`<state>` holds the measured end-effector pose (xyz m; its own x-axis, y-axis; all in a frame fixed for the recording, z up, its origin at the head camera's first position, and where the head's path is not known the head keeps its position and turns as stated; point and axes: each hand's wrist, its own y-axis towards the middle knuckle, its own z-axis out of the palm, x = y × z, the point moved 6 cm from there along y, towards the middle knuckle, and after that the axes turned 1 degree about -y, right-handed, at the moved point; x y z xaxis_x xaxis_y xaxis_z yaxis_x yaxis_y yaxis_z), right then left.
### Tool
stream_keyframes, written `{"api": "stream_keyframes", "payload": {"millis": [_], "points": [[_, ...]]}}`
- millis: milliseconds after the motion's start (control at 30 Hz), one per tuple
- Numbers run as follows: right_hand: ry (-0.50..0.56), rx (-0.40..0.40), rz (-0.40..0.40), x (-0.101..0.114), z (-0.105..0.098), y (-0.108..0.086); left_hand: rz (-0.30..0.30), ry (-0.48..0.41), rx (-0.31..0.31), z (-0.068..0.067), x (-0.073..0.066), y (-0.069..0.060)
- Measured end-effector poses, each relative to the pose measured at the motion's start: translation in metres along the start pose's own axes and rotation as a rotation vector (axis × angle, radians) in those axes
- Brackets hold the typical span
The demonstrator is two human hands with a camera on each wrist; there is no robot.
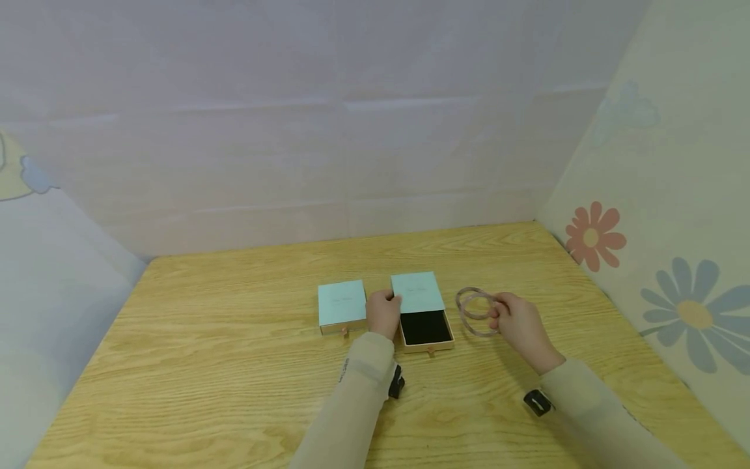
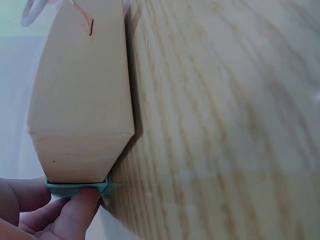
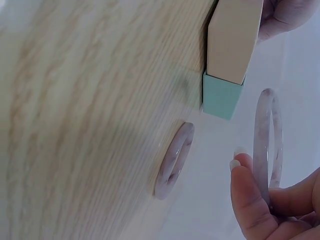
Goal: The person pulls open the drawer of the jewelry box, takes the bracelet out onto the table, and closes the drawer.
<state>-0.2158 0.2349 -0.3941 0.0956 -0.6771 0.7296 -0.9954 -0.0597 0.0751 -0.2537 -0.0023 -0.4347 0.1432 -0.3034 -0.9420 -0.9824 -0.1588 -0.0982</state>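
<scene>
A jewelry gift box (image 1: 418, 293) with a pale blue sleeve lies on the table, its cream drawer (image 2: 82, 80) pulled partway out toward me and black lining (image 1: 424, 327) showing inside. My left hand (image 1: 383, 314) grips the sleeve's left side; in the left wrist view thumb and fingers hold its teal edge (image 2: 75, 190). Right of the box, my right hand (image 1: 520, 326) pinches a pale mauve bangle (image 3: 261, 140) between thumb and fingers, raised above the table. A second bangle (image 3: 167, 165), similarly marbled, lies flat on the wood below it.
A second pale blue box (image 1: 342, 302) with a small ribbon tab stands left of my left hand, its drawer pushed in. The wood-grain table (image 1: 234, 371) ends at a pale wall behind and a flower-printed wall (image 1: 674, 195) on the right.
</scene>
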Motion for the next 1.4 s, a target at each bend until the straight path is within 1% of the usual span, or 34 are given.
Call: {"api": "stream_keyframes", "payload": {"millis": [167, 233, 333, 633, 900, 1167, 1400], "points": [[0.01, -0.004, 0.026, -0.008, -0.001, 0.002, -0.009, -0.002, 0.0, 0.001, 0.001, 0.001], [0.014, -0.02, 0.026, -0.012, -0.001, 0.002, -0.009, -0.002, 0.002, 0.001, 0.001, 0.001], [0.011, -0.023, 0.023, -0.015, -0.003, 0.002, -0.003, 0.004, -0.001, 0.001, 0.0, 0.001], [-0.006, 0.004, 0.041, -0.021, -0.009, -0.001, 0.008, 0.007, -0.007, 0.001, -0.001, -0.001], [-0.001, 0.014, 0.06, -0.024, -0.009, 0.0, 0.025, -0.018, 0.001, 0.002, 0.0, 0.001], [-0.003, -0.003, 0.069, -0.027, -0.012, 0.0, 0.017, -0.013, -0.01, 0.002, 0.002, 0.002], [-0.001, -0.011, 0.086, -0.032, -0.014, 0.0, 0.03, -0.033, -0.004, 0.002, 0.001, 0.002]]}}
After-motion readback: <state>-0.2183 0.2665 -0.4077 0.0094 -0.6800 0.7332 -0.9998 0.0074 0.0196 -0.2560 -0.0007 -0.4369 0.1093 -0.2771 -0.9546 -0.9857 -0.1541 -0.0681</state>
